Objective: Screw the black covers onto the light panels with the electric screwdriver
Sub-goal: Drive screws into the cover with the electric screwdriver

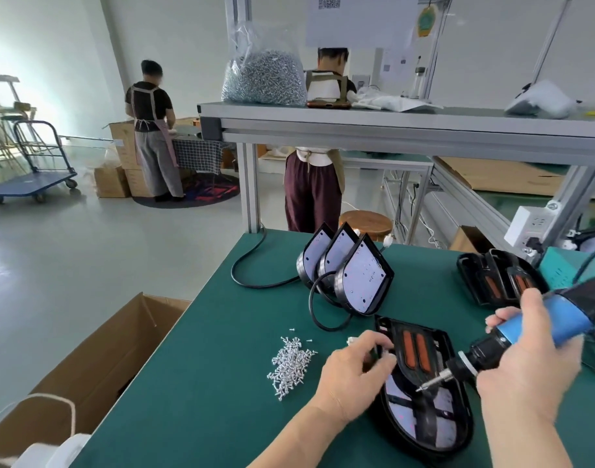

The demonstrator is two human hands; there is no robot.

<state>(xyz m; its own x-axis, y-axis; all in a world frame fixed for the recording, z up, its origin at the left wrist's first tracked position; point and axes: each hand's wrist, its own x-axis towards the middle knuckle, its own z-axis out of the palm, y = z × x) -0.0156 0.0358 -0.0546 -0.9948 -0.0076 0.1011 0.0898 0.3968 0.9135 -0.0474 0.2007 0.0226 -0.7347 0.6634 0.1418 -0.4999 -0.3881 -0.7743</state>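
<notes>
A black cover (pixel 416 349) with two orange strips lies on a light panel (pixel 434 417) at the near right of the green table (pixel 205 383). My left hand (pixel 353 373) grips the cover's left edge, fingers curled. My right hand (pixel 525 359) holds the blue and black electric screwdriver (pixel 512 342); its bit points down-left at the panel just below the cover. A pile of small silver screws (pixel 289 364) lies left of my left hand. Three light panels (pixel 346 271) lean in a row further back. More black covers (pixel 502 282) are stacked at the right.
A black cable (pixel 252 261) loops across the table behind the panels. An open cardboard box (pixel 97 363) stands on the floor at the left. A shelf above holds a bag of screws (pixel 264 77). Two people stand beyond the bench. A white power strip (pixel 529 228) sits at far right.
</notes>
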